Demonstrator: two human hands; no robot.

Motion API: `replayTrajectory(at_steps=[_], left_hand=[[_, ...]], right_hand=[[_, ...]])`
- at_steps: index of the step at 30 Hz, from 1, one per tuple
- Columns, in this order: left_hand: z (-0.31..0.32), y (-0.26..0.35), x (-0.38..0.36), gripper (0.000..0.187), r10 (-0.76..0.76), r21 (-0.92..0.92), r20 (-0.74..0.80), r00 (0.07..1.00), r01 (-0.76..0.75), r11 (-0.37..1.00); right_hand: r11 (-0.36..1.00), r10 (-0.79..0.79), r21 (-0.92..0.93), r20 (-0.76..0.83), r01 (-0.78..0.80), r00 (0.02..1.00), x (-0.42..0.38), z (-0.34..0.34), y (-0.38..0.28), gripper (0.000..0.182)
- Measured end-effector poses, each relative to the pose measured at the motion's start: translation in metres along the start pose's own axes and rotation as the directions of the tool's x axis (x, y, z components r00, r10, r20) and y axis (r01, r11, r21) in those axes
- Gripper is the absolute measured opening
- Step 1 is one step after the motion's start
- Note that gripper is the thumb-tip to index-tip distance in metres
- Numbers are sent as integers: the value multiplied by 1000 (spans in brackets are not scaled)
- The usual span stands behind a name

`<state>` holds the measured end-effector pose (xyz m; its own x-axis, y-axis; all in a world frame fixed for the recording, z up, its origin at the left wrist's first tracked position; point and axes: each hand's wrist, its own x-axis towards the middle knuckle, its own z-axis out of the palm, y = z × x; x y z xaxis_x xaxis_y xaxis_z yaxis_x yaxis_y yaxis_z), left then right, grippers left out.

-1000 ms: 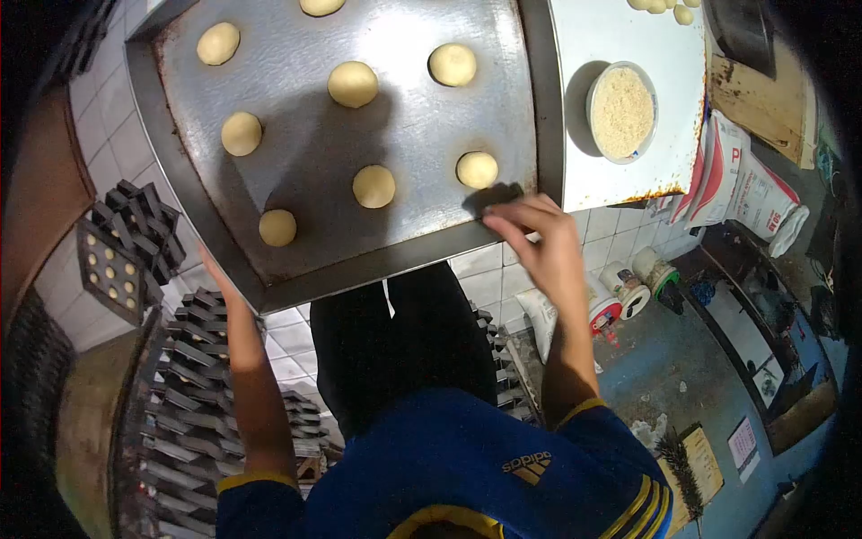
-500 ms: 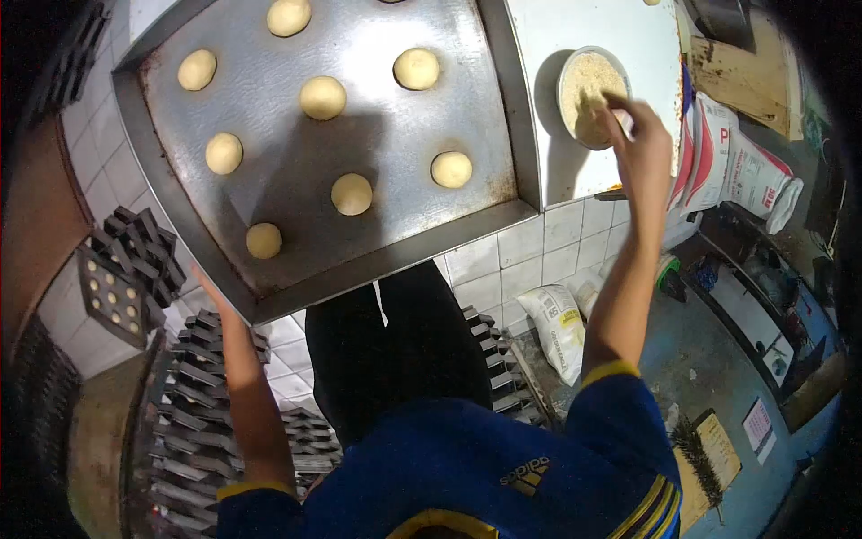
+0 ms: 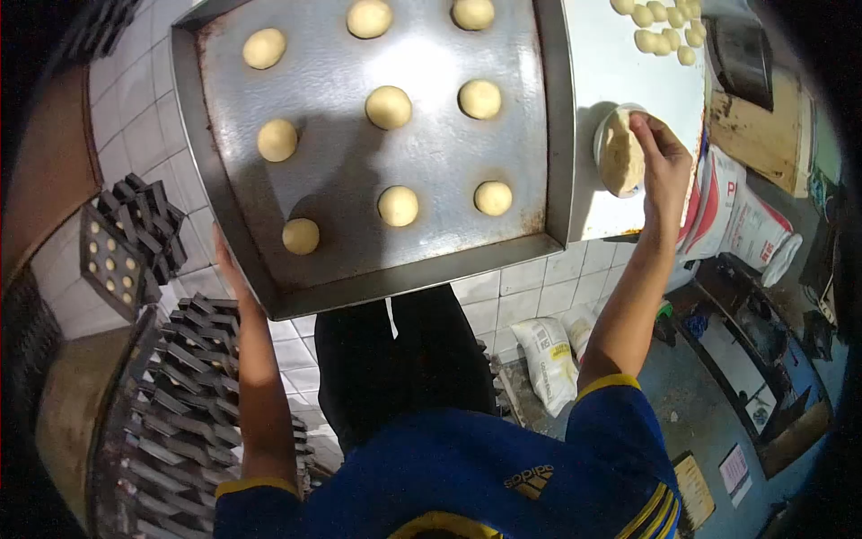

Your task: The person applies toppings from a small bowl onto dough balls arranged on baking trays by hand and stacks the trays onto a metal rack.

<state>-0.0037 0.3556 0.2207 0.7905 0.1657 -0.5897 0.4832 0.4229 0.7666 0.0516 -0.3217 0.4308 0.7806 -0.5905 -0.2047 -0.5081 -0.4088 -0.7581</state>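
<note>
A metal baking tray [image 3: 296,292] carries rows of round, pale dough balls [image 3: 389,107], set apart from each other. My left hand [image 3: 231,265] is at the tray's outer left edge, near the front corner, gripping it; most of its fingers are hidden by the tray wall. To the right of the tray, a small white bowl [image 3: 600,148] of pale beige crumbs [image 3: 620,162] stands on the white tabletop and looks tilted. My right hand [image 3: 663,157] is closed on the bowl's right rim, thumb and fingers pinched there.
Several smaller dough balls [image 3: 669,27] are grouped on the white tabletop [image 3: 597,63] at the far right. Stacked dark metal pans [image 3: 184,386] stand at lower left, near another tray of dough balls [image 3: 109,260]. Sacks [image 3: 548,359] lie on the floor at right.
My right hand has gone from fingers in the crumbs to the bowl's rim, and the bowl now looks tilted. The view has shifted, showing more dough balls at the far right.
</note>
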Motion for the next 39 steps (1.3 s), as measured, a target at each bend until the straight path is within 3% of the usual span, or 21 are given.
replayTrajectory(at_steps=[3, 4, 5, 6, 9, 10, 11, 13, 16, 17, 18, 21, 22, 24, 26, 28, 29, 31, 35, 37, 39], left_hand=[[20, 10, -10, 46, 75, 103, 114, 991, -87, 991], [18, 7, -9, 46, 83, 99, 111, 990, -94, 991], [11, -1, -7, 43, 170, 221, 73, 983, -182, 958], [7, -4, -5, 40, 261, 344, 45, 964, -260, 902], [49, 25, -17, 42, 289, 474, 95, 953, -299, 828], [49, 25, -15, 42, 291, 474, 94, 952, -300, 828], [49, 23, -14, 43, 325, 478, 97, 941, -331, 814], [50, 21, -16, 44, 352, 480, 95, 931, -353, 803], [56, 26, -16, 47, 252, 384, 34, 967, -245, 890], [59, 26, -16, 49, 311, 469, 52, 949, -298, 832], [62, 26, -16, 50, 368, 547, 75, 927, -347, 762], [68, 30, -21, 52, 313, 514, 67, 947, -302, 803], [70, 30, -20, 52, 313, 513, 71, 947, -304, 803], [68, 29, -19, 52, 313, 520, 43, 949, -289, 804], [64, 28, -18, 52, 319, 536, 46, 947, -293, 791], [64, 27, -18, 52, 321, 548, 56, 946, -298, 782], [68, 30, -19, 51, 332, 568, 77, 940, -315, 760], [67, 29, -17, 50, 347, 590, 93, 933, -332, 736], [75, 31, -22, 49, 277, 454, 5, 961, -249, 855], [76, 29, -21, 49, 248, 387, -41, 968, -214, 897], [60, 21, -14, 50, 320, 491, 3, 947, -280, 825]], right_hand=[[991, -135, 23, 122, 133, 983, -4, 49, -49, 35], [980, -196, 18, 155, 196, 968, 1, 68, -60, 35], [966, -255, 17, 188, 257, 949, 6, 89, -70, 35], [949, -306, -26, 189, 316, 933, 14, 111, -78, 33], [853, -483, -156, 128, 498, 866, 36, 165, -92, 27], [781, -587, -183, 112, 597, 802, 50, 179, -80, 25], [781, -587, -183, 113, 598, 802, 52, 185, -84, 25], [574, -732, -401, 141, 714, 667, 53, 196, -89, 22], [431, -802, -513, 159, 743, 575, 47, 200, -78, 23], [353, -830, -578, 170, 736, 532, 40, 199, -77, 26], [331, -797, -600, 235, 728, 556, 31, 196, -76, 30], [388, -745, -556, 280, 735, 605, 18, 181, -72, 35], [450, -736, -495, 267, 744, 622, 17, 168, -69, 38], [699, -678, -301, 13, 649, 735, 16, 136, -64, 35], [820, -439, -480, -179, 311, 881, 6, 85, -59, 32], [745, -368, -653, -233, 136, 900, 4, 40, -24, 38], [693, -257, -721, -220, 21, 941, 0, 27, -14, 44], [682, -144, -729, -218, -63, 965, -3, 21, 7, 41], [728, -138, -684, -215, -48, 967, -7, 29, 23, 40], [641, -211, -767, -152, 19, 966, -5, 29, 24, 39], [655, -240, -754, -152, 45, 959, -7, 26, 27, 40]])
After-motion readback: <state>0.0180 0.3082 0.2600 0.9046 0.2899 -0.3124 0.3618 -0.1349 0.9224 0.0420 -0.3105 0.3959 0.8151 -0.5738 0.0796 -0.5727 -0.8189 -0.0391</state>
